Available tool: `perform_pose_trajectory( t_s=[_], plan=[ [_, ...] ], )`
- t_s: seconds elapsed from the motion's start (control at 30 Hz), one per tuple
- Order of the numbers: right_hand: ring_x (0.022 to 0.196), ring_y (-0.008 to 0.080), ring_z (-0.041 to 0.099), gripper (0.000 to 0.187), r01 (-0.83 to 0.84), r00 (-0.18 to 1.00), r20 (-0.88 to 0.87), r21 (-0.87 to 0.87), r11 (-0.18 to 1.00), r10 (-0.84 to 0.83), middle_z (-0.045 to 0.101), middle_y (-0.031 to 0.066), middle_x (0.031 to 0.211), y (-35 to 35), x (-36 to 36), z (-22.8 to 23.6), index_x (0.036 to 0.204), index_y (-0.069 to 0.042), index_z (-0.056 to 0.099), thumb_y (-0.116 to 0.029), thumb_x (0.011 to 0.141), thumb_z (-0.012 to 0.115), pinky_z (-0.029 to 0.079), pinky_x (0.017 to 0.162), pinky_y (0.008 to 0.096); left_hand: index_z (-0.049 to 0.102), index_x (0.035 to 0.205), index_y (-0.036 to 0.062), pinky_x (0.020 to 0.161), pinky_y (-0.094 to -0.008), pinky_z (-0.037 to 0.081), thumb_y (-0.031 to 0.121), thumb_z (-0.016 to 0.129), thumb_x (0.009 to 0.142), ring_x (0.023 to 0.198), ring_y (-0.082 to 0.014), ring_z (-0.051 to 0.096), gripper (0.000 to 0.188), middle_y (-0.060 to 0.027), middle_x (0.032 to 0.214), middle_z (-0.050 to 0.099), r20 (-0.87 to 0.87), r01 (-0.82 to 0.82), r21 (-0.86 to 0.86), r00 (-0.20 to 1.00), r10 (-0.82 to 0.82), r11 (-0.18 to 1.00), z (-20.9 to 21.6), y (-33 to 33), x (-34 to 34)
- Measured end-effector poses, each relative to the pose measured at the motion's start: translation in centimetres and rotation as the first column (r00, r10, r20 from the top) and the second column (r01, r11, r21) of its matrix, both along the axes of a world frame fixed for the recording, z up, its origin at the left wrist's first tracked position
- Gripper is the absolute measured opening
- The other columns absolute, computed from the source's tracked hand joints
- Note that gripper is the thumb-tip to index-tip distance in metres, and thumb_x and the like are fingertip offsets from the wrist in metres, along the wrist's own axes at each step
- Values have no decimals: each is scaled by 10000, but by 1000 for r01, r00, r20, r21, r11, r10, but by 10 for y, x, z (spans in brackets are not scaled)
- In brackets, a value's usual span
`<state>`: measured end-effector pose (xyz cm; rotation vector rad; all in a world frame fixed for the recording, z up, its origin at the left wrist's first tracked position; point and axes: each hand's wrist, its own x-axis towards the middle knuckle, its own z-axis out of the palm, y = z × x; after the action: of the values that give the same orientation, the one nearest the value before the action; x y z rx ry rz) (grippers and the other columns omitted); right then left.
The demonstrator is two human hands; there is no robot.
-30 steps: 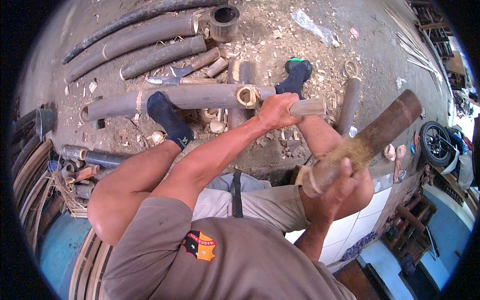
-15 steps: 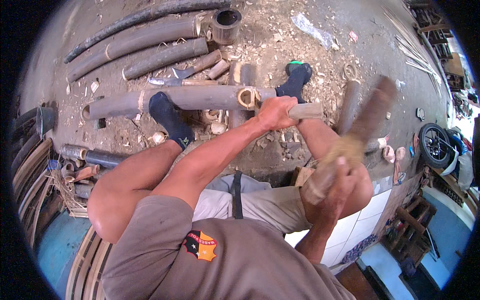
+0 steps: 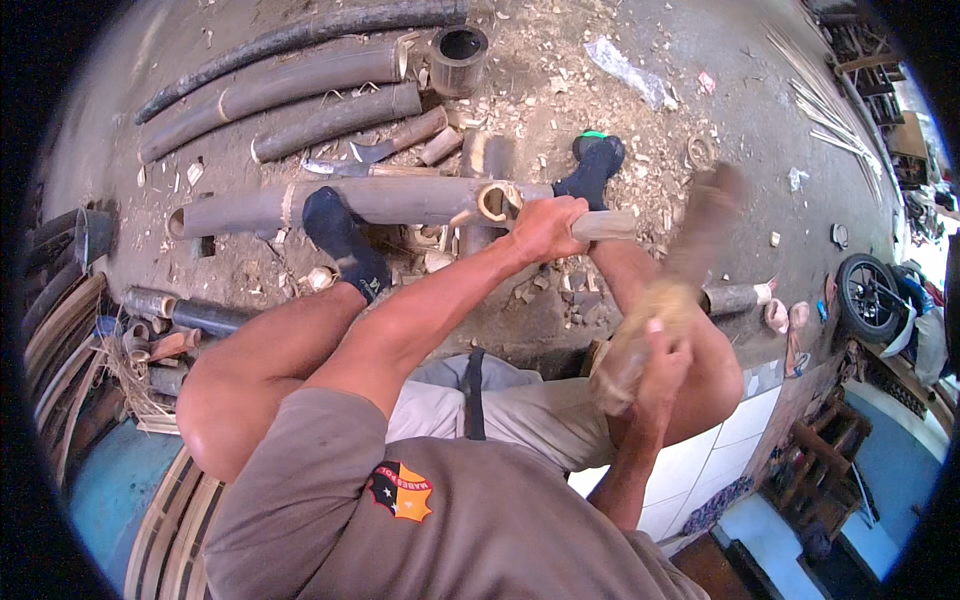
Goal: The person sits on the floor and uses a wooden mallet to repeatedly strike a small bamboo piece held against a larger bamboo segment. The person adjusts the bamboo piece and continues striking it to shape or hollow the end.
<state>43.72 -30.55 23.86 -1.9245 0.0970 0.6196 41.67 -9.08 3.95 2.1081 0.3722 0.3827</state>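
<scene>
Club point(image 3: 690, 235), right of the pole point(image 3: 400, 200): blurred, worst at its far end. Right grip point(image 3: 662, 368) covers part of the club. Left grip point(image 3: 548, 228), at the pole's right end, conceals part of the handle point(image 3: 608, 225); its covered end cannot be told. Sock point(image 3: 336, 228) hides a stretch of pole. Shirt point(image 3: 490, 500), below the pole, cut off by the lower edge.

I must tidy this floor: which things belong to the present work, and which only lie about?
In use, it seems:
wooden handle in the left hand
frayed brown club in the right hand
holed bamboo pole

Apparently lying about:
clear plastic sheet
small red scrap
dark bucket
</scene>
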Motion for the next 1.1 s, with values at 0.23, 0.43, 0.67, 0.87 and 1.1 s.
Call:
perform_pose_trajectory(
  t_s=[0.23,0.43,0.67,0.87,1.1],
  plan=[
    [1243,252,592,631,-167,986,0,53,984,168,608,158,1393,-10,-6,-32,1537,33,430,-163,979,651,462,1066,369,617,903,130,697,-497,563,371,796,752,832,-384,698,335,-120,870,681,0,23,56,1000,-23,998,-2,5,-14],
    [1137,242,623,570,32,996,76,105,994,-40,622,135,1313,-7,-9,-8,1469,56,490,-201,981,636,515,978,362,581,933,118,610,-503,557,341,809,760,748,-360,705,363,-105,814,651,136,134,141,979,-153,981,39,-29,-24],
    [1231,255,606,630,-57,998,-8,126,990,59,608,156,1382,8,-14,-5,1526,37,434,-138,963,657,471,1063,367,621,1190,74,844,-436,567,150,778,811,966,-305,696,417,-138,1073,677,251,-452,-232,828,502,861,66,17,-24],
    [1235,231,616,816,-452,892,92,177,874,443,644,145,1350,49,-10,-4,1585,24,355,-190,899,742,458,1090,362,596,961,30,512,-313,450,256,761,875,576,-153,578,293,-51,739,604,-21,-342,-914,578,816,219,49,83,-82],
    [1218,274,672,952,-700,694,255,17,714,673,690,232,1303,101,-12,24,1612,35,285,-215,842,786,484,1073,377,593,943,52,474,-304,408,279,763,865,531,-159,557,294,-41,691,581,33,-260,-943,549,835,209,32,80,-93]
  ],
)
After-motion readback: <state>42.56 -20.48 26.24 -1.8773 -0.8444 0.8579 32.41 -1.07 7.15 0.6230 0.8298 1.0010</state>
